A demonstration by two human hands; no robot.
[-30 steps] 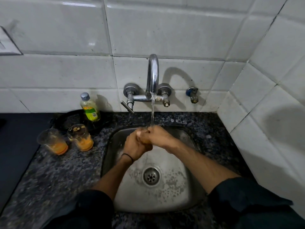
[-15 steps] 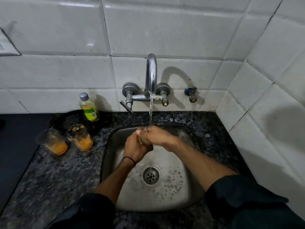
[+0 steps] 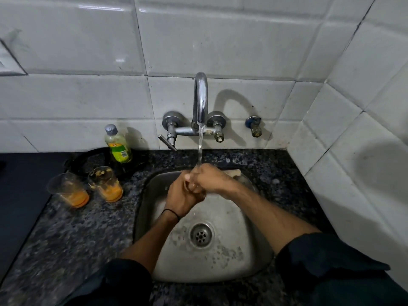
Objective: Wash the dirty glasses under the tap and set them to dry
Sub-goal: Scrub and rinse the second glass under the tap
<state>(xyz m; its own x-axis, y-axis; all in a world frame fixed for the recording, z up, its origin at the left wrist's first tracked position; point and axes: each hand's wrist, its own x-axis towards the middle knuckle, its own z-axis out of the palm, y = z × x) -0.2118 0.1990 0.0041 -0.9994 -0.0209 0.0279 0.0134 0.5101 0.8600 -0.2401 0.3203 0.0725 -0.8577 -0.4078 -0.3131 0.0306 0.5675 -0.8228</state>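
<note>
Both my hands meet over the steel sink (image 3: 254, 257), right under the running water from the tap (image 3: 200, 100). My left hand (image 3: 181, 195) curls round a small clear glass (image 3: 192, 186), mostly hidden and only glinting between the palms. My right hand (image 3: 212, 180) closes over it from the right and above. Two dirty glasses stand on the counter left of the sink, each with orange dregs: one further left (image 3: 68, 191), one nearer the sink (image 3: 106, 184).
A green dish-soap bottle (image 3: 117, 144) stands behind the glasses on a dark round tray (image 3: 88, 160). A pale lump (image 3: 234, 173) lies at the sink's back rim. White tiled walls close in behind and on the right. The speckled granite counter (image 3: 66, 250) runs left.
My hands stay clasped under the stream and have shifted only slightly, the right one turning over the left. The glasses on the counter have not moved.
</note>
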